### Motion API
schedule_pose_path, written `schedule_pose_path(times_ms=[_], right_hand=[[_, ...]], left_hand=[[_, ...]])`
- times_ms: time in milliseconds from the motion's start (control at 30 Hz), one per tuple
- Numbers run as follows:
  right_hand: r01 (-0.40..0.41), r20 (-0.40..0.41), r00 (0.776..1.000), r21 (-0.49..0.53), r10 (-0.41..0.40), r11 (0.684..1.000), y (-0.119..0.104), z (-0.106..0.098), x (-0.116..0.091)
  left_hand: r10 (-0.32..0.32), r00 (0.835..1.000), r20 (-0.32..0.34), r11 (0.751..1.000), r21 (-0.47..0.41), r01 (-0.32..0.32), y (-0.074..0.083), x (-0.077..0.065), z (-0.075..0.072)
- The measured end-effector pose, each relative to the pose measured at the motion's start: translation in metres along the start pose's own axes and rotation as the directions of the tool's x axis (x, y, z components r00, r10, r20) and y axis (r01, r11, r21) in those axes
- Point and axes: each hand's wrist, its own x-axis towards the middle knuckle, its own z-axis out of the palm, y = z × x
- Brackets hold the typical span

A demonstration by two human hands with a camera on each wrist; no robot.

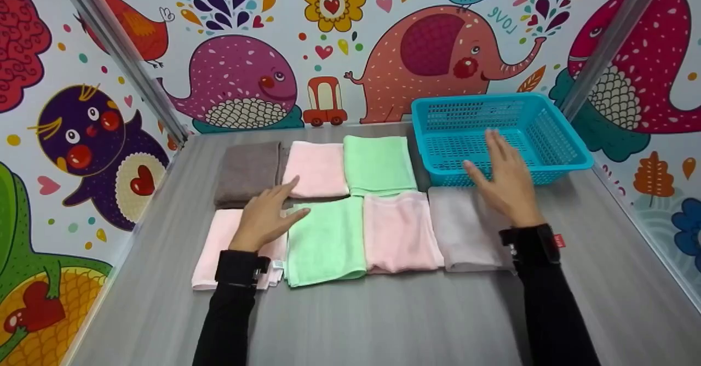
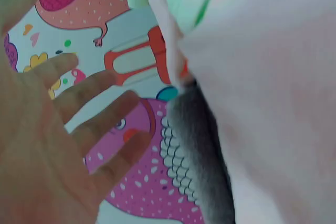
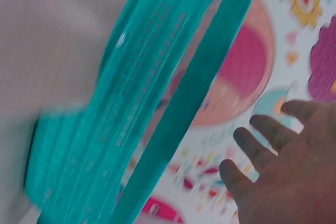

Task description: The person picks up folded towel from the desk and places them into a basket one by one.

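Black sleeves [image 1: 225,322] enter at the bottom of the frame, over a grey worktop [image 1: 383,322]. Left of centre, the left hand [image 1: 268,215] has its fingers spread, holding nothing; right of centre, the right hand [image 1: 506,182] is likewise splayed and bare. Folded cloths [image 1: 326,242] lie mid-frame in two rows, pink, green and greyish. They look light, limp and soft — best pinched through all layers at a folded edge. Beyond, upper right, the turquoise basket [image 1: 482,98] looks light but stiffer, liftable by its rim. The left hand hides part of the front-left pink cloth [image 1: 222,234], the right some of the basket; contact is hard to judge — and the wrist views blur the nearest cloths.
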Motion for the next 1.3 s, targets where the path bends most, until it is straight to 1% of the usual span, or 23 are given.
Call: schedule_pose_path(times_ms=[67, 133, 267, 333, 400, 467, 567, 633, 733, 767, 867, 1000, 1100, 1167, 1300], right_hand=[[0.028, 0.010, 1.000, 0.014, -0.028, 1.000, -0.018, 0.011, -0.002], [0.085, 0.018, 0.996, 0.047, -0.086, 0.995, -0.036, 0.022, -0.005], [0.223, 0.011, 0.974, 0.137, -0.227, 0.965, -0.073, 0.046, -0.015], [0.256, 0.032, 0.964, 0.172, -0.265, 0.951, -0.092, 0.060, -0.022], [0.262, 0.100, 0.953, 0.206, -0.287, 0.943, -0.110, 0.075, -0.028], [0.242, 0.201, 0.937, 0.222, -0.287, 0.945, -0.128, 0.087, -0.033], [0.220, 0.336, 0.898, 0.217, -0.285, 0.951, -0.150, 0.103, -0.036], [0.213, 0.392, 0.878, 0.195, -0.275, 0.957, -0.161, 0.113, -0.038], [0.216, 0.439, 0.857, 0.168, -0.269, 0.962, -0.171, 0.125, -0.040], [0.217, 0.445, 0.855, 0.156, -0.265, 0.964, -0.173, 0.128, -0.041], [0.208, 0.455, 0.858, 0.121, -0.240, 0.971, -0.176, 0.134, -0.044], [0.191, 0.460, 0.867, 0.049, -0.192, 0.980, -0.176, 0.141, -0.046], [0.195, 0.462, 0.869, 0.006, -0.176, 0.981, -0.175, 0.146, -0.047], [0.196, 0.464, 0.868, 0.008, -0.177, 0.981, -0.174, 0.148, -0.048], [0.184, 0.460, 0.865, 0.082, -0.201, 0.979, -0.173, 0.149, -0.048]], left_hand=[[0.010, 1.000, 0.026, 1.000, -0.018, -0.009, 0.003, 0.000, 0.003], [0.014, 0.999, 0.047, 0.999, -0.035, -0.012, 0.006, 0.001, 0.007], [0.003, 0.998, 0.069, 0.999, -0.038, -0.001, 0.007, 0.002, 0.014], [-0.010, 0.996, 0.085, 1.000, -0.023, 0.012, 0.006, 0.003, 0.018], [-0.034, 0.994, 0.104, 0.999, -0.015, 0.036, 0.003, 0.004, 0.021], [-0.044, 0.992, 0.119, 0.999, -0.009, 0.045, 0.001, 0.005, 0.023], [-0.046, 0.989, 0.144, 0.999, -0.008, 0.048, -0.001, 0.007, 0.026], [-0.043, 0.985, 0.164, 0.999, -0.004, 0.044, -0.003, 0.008, 0.027], [-0.050, 0.981, 0.189, 0.999, 0.003, 0.050, -0.005, 0.010, 0.029], [-0.050, 0.980, 0.192, 0.999, 0.001, 0.050, -0.006, 0.010, 0.030], [-0.033, 0.983, 0.181, 0.999, -0.022, 0.037, -0.006, 0.012, 0.031], [0.012, 0.988, 0.151, 0.998, -0.056, -0.004, -0.004, 0.012, 0.034], [0.043, 0.990, 0.131, 0.995, -0.090, -0.032, -0.002, 0.011, 0.035], [0.050, 0.991, 0.126, 0.991, -0.130, -0.033, 0.000, 0.009, 0.035], [0.046, 0.991, 0.127, 0.984, -0.179, -0.023, 0.006, 0.008, 0.035]])
